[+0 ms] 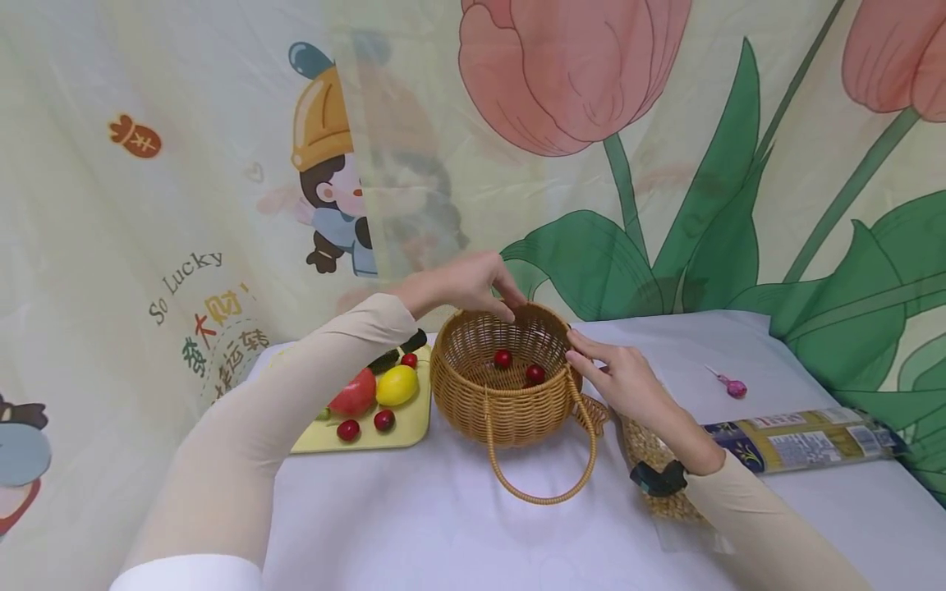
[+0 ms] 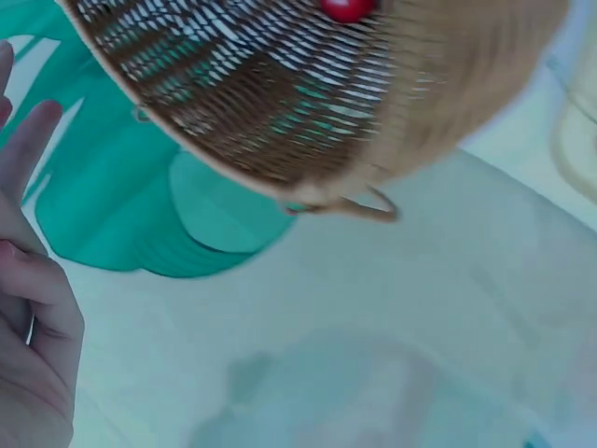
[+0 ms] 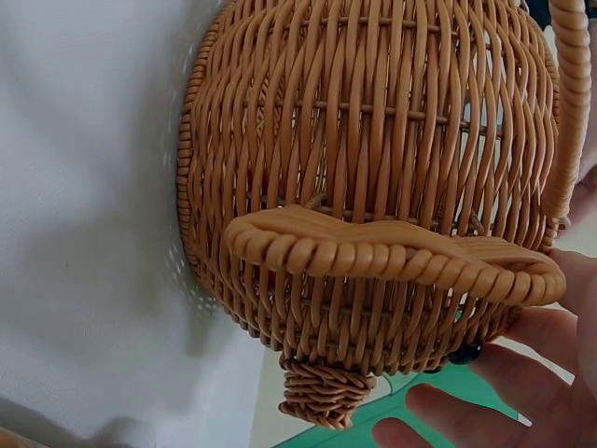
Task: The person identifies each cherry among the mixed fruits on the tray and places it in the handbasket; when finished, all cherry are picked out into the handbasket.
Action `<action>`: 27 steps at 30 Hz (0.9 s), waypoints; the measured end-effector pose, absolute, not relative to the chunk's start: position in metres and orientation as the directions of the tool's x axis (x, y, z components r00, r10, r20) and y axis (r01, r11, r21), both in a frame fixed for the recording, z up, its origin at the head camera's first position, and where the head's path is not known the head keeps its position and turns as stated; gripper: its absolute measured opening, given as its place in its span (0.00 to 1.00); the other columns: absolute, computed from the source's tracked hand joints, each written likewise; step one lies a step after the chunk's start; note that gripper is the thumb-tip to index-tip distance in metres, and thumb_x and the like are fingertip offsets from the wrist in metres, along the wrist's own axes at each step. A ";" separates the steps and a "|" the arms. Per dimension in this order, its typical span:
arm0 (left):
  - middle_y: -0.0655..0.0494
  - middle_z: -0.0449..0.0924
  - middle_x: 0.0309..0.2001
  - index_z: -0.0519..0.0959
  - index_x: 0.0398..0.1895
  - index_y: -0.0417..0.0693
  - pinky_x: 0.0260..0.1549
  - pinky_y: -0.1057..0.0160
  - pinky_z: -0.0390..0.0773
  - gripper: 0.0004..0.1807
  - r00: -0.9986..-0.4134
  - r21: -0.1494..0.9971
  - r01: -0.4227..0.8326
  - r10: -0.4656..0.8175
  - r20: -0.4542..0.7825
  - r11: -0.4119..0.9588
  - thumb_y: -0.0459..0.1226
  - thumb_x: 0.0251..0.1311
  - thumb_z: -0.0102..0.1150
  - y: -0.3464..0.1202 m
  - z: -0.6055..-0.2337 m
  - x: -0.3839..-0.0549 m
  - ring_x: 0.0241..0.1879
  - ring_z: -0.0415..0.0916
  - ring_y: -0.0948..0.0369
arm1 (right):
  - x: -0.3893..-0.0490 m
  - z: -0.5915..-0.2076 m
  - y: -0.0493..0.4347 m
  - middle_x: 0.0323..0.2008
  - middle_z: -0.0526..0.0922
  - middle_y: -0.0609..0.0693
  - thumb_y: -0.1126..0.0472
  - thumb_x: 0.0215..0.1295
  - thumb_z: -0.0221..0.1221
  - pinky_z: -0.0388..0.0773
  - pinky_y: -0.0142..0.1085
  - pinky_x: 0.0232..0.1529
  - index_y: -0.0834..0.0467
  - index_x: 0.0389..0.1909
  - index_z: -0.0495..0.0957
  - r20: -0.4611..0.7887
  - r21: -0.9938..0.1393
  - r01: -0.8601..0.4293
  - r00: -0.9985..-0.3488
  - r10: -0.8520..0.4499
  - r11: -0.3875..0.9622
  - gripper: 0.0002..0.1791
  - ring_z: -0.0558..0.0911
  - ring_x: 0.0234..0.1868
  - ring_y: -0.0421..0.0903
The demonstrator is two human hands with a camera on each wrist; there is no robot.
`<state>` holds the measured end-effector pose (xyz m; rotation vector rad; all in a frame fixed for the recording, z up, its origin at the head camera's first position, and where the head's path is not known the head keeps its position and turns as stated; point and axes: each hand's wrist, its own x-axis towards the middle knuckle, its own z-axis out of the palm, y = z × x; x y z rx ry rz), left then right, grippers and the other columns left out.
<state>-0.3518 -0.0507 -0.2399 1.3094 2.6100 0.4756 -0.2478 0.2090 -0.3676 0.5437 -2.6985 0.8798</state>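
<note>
A round brown wicker basket (image 1: 510, 419) stands on the table, its hooped handle (image 1: 543, 499) folded down toward me. Two red cherries (image 1: 503, 359) lie inside. Over the far rim hovers my left hand (image 1: 476, 283), fingers loosely bent and holding nothing; in the left wrist view this hand (image 2: 37, 327) is apart from the basket (image 2: 457, 103). My right hand (image 1: 621, 373) touches the basket's right rim with extended fingers. In the right wrist view those fingers (image 3: 522, 378) spread beside the woven wall (image 3: 373, 140), near a small black bead (image 3: 464, 355).
Left of the basket is a yellow tray (image 1: 414, 433) with a lemon (image 1: 397, 386), a red fruit (image 1: 355, 394), several cherries and a dark green item. Under my right forearm lies a bag of peanut-like pieces (image 1: 676, 505). A pasta packet (image 1: 813, 439) and a lollipop (image 1: 735, 388) lie right.
</note>
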 end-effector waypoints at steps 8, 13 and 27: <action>0.48 0.90 0.50 0.88 0.51 0.44 0.44 0.56 0.87 0.15 -0.606 0.400 0.728 0.795 -0.002 0.556 0.36 0.60 0.72 -0.087 -0.243 -0.344 0.50 0.87 0.56 | -0.247 -0.368 0.207 0.71 0.73 0.58 0.51 0.79 0.54 0.86 0.50 0.49 0.61 0.71 0.71 0.362 -0.508 -0.431 -0.892 -0.270 0.746 0.27 0.78 0.66 0.61; 0.48 0.89 0.51 0.88 0.53 0.46 0.20 0.65 0.78 0.16 -0.656 0.441 0.682 0.755 0.015 0.583 0.37 0.61 0.72 -0.109 -0.239 -0.342 0.28 0.83 0.60 | -0.248 -0.369 0.208 0.70 0.73 0.58 0.51 0.78 0.55 0.86 0.50 0.49 0.61 0.71 0.71 0.374 -0.501 -0.438 -0.887 -0.270 0.746 0.27 0.79 0.65 0.61; 0.49 0.89 0.51 0.88 0.53 0.50 0.24 0.61 0.82 0.18 -0.802 0.419 0.549 0.598 0.018 0.724 0.40 0.59 0.74 -0.178 -0.239 -0.342 0.22 0.74 0.64 | -0.248 -0.371 0.209 0.69 0.74 0.60 0.52 0.78 0.56 0.86 0.50 0.48 0.61 0.70 0.71 0.392 -0.494 -0.454 -0.878 -0.277 0.741 0.26 0.81 0.63 0.61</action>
